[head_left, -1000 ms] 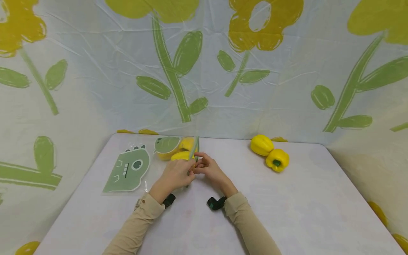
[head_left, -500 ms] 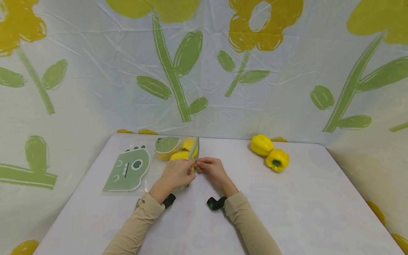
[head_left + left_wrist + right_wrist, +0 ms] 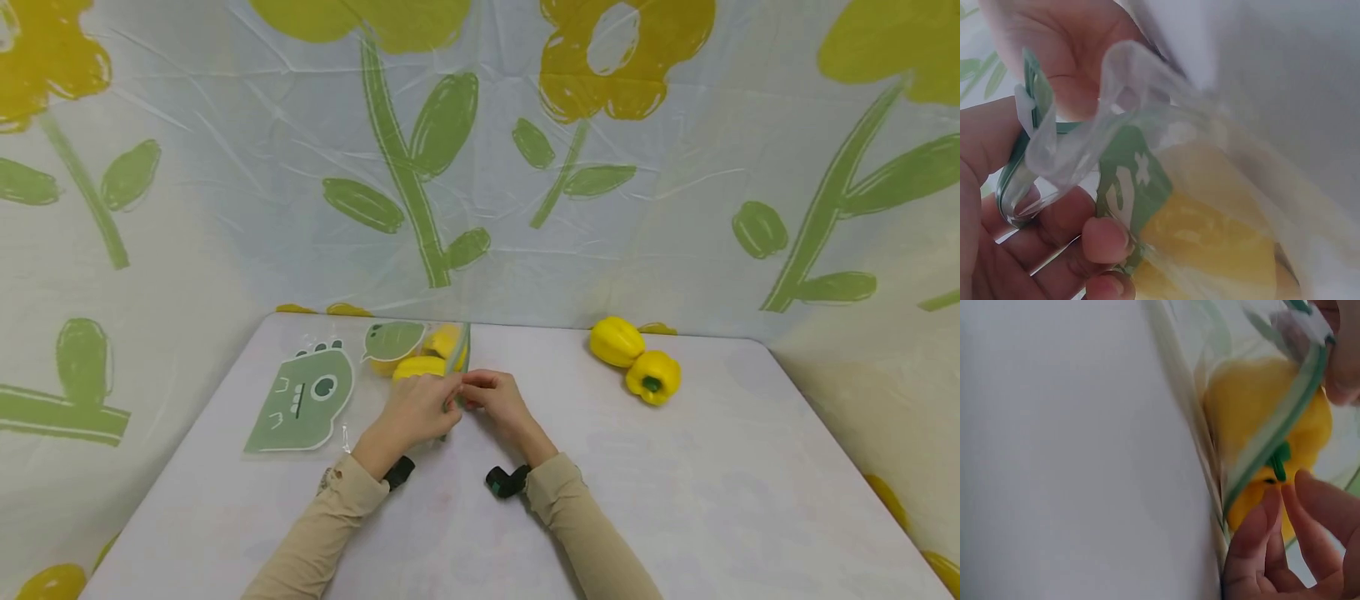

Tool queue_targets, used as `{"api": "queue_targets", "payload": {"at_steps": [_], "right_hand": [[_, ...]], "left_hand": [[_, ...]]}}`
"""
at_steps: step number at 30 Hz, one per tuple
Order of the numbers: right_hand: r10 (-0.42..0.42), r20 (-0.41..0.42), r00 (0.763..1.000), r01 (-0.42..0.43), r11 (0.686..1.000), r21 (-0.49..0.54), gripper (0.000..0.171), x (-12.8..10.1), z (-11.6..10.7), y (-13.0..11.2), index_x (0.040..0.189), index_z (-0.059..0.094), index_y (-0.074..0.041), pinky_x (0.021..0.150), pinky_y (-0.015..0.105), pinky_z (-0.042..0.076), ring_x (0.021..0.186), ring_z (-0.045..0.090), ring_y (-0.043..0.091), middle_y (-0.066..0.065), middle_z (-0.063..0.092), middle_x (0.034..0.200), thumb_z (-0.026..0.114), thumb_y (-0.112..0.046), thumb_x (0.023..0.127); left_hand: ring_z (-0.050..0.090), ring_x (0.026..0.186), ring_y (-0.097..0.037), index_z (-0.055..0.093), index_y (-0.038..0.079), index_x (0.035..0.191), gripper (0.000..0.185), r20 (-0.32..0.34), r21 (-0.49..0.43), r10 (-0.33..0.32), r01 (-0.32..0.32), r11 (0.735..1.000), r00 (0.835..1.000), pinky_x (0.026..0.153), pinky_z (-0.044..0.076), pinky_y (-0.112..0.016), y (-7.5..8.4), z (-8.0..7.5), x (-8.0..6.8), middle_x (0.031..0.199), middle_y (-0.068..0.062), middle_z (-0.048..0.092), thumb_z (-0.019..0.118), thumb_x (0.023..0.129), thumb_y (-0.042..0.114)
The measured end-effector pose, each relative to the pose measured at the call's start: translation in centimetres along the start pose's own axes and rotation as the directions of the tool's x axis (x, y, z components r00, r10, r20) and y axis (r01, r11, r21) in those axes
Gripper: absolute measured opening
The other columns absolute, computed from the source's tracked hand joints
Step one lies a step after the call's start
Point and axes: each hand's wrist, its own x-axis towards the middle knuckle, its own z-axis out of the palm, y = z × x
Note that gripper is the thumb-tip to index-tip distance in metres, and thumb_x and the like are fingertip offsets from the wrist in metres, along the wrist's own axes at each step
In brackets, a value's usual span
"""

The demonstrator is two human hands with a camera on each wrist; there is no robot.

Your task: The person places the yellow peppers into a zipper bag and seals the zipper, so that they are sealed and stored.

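Both hands meet at the mouth of a clear zip bag (image 3: 420, 354) lying toward the back of the white table (image 3: 675, 500); the left hand (image 3: 415, 411) pinches the bag's green-striped edge, fingers curled round the plastic, and the right hand (image 3: 497, 401) pinches the same edge from the other side, touching the left; inside the bag sit yellow peppers (image 3: 431, 354) (one shows a green stem in the right wrist view). A flat bag with a green dinosaur print (image 3: 300, 402) lies just left; two loose yellow peppers (image 3: 634, 358) rest touching, well apart to the right.
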Motion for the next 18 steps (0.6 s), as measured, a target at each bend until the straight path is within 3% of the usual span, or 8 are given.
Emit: {"api": "queue_targets", "payload": {"at_steps": [4,7,9,10,12,13,15,18], "right_hand": [[-0.022,0.007,1.000,0.022,0.997,-0.072,0.026,-0.1,-1.1,-1.1,0.114,0.069,0.006,0.068,0.030,0.054,0.072,0.063,0.019,0.011,0.071,0.096,0.065,-0.007,0.092],[-0.095,-0.029,0.995,0.091,0.987,-0.136,0.027,0.0,-2.8,-2.1,0.115,0.068,0.006,0.069,0.029,0.054,0.075,0.063,0.021,0.018,0.070,0.101,0.065,-0.010,0.093],[-0.179,-0.086,0.980,0.158,0.964,-0.214,0.027,0.0,-4.3,-2.9,0.115,0.068,0.007,0.070,0.026,0.053,0.077,0.064,0.020,0.020,0.070,0.102,0.065,-0.011,0.094],[-0.240,-0.139,0.961,0.197,0.943,-0.269,0.026,0.0,-5.2,-3.4,0.113,0.069,0.006,0.070,0.024,0.051,0.078,0.064,0.020,0.019,0.070,0.101,0.065,-0.010,0.093],[-0.341,-0.258,0.904,0.233,0.898,-0.373,0.022,-0.2,-7.1,-4.2,0.110,0.070,0.003,0.070,0.021,0.048,0.080,0.063,0.021,0.018,0.070,0.101,0.065,-0.010,0.093],[-0.392,-0.318,0.863,0.240,0.873,-0.425,0.020,-0.3,-8.1,-4.6,0.109,0.071,0.002,0.071,0.021,0.047,0.082,0.063,0.022,0.017,0.070,0.100,0.065,-0.009,0.093],[-0.480,-0.437,0.760,0.236,0.832,-0.502,0.019,-0.7,-10.3,-5.3,0.108,0.071,0.001,0.075,0.024,0.045,0.086,0.062,0.027,0.017,0.069,0.101,0.065,-0.007,0.092],[-0.537,-0.585,0.608,0.182,0.811,-0.555,0.024,-1.4,-13.3,-5.9,0.114,0.068,0.003,0.085,0.031,0.040,0.097,0.057,0.031,0.020,0.065,0.109,0.063,-0.005,0.092]], "left_hand": [[0.039,0.048,-0.008,0.053,0.019,0.078,0.019,0.003,-0.002,-0.007,0.007,1.000,1.000,0.043,0.029,-0.026,-0.2,-0.1,0.0,0.057,0.012,0.041,0.070,0.072,0.014],[0.039,0.047,-0.009,0.048,0.019,0.074,0.023,0.011,-0.007,-0.008,0.008,1.000,1.000,0.043,0.028,-0.026,-0.1,-0.2,0.0,0.056,0.011,0.039,0.071,0.072,0.014],[0.038,0.046,-0.009,0.043,0.020,0.070,0.028,0.014,-0.013,-0.007,0.007,1.000,1.000,0.043,0.026,-0.026,-0.1,-0.2,-0.1,0.055,0.010,0.038,0.070,0.072,0.012],[0.037,0.046,-0.009,0.042,0.020,0.070,0.029,0.014,-0.015,-0.004,0.004,1.000,1.000,0.042,0.026,-0.025,-0.1,-0.3,-0.1,0.055,0.010,0.038,0.069,0.073,0.012],[0.036,0.045,-0.009,0.041,0.019,0.069,0.029,0.011,-0.012,-0.001,0.001,1.000,1.000,0.042,0.025,-0.025,0.0,-0.3,-0.1,0.055,0.010,0.037,0.069,0.073,0.011],[0.036,0.045,-0.009,0.041,0.019,0.069,0.029,0.011,-0.008,-0.001,0.001,1.000,1.000,0.042,0.024,-0.025,0.0,-0.3,-0.1,0.055,0.009,0.037,0.069,0.073,0.011],[0.035,0.045,-0.009,0.041,0.019,0.070,0.029,0.013,-0.004,-0.002,0.002,1.000,1.000,0.042,0.024,-0.024,-0.1,-0.3,-0.1,0.054,0.009,0.037,0.069,0.074,0.011],[0.035,0.045,-0.008,0.041,0.020,0.070,0.029,0.019,-0.004,-0.007,0.007,1.000,1.000,0.042,0.024,-0.024,-0.1,-0.3,-0.1,0.054,0.010,0.037,0.068,0.074,0.011]]}}
